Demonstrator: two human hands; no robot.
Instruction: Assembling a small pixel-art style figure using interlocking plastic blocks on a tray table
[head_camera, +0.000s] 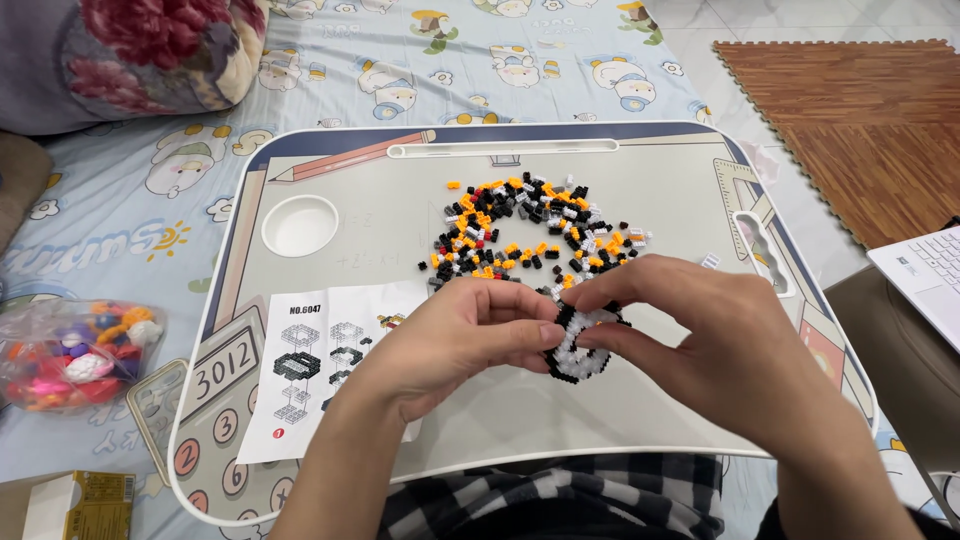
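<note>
Both of my hands meet over a small black-and-white build of tiny bricks (575, 358) near the front middle of a lap tray (640, 170). My left hand (455, 340) pinches its left side with thumb and fingers. My right hand (690, 330) grips it from the right, fingers curled over its top. Just beyond the hands lies a loose pile of tiny bricks (530, 235) in black, orange, white and grey. A folded instruction sheet (310, 360) with brick diagrams lies flat under my left wrist.
The tray has a round cup recess (300, 225) at its back left and a long slot (500, 149) along the back. A clear bag of coloured pieces (75, 355) and a small yellow box (80, 500) lie left on the bedsheet. A laptop (925, 280) sits right.
</note>
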